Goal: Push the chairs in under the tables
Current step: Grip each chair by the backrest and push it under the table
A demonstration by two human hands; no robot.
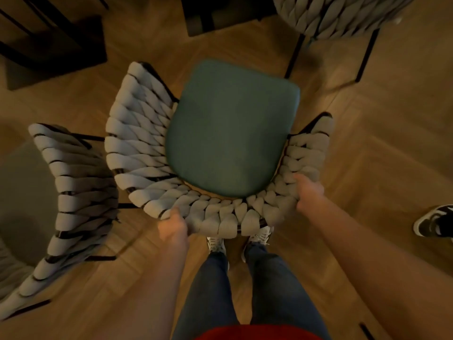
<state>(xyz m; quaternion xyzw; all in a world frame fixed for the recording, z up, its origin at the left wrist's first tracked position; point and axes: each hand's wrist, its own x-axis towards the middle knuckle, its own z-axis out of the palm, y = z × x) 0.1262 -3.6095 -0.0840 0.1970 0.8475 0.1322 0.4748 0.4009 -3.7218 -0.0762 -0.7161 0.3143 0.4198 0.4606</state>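
Observation:
A chair with a green seat cushion (230, 133) and a curved backrest of thick grey woven rope stands on the wooden floor right in front of my feet. My left hand (172, 228) grips the backrest's rim at its lower left. My right hand (308, 192) grips the rim at its right side, thumb over the top. A dark table base (210, 15) shows at the top centre, beyond the chair's front edge.
A second woven chair (73, 192) stands close on the left, almost touching. A third woven chair (338, 15) is at the top right on black legs. Another dark table base (54, 45) sits top left. Someone else's shoe (434, 220) is at the right edge.

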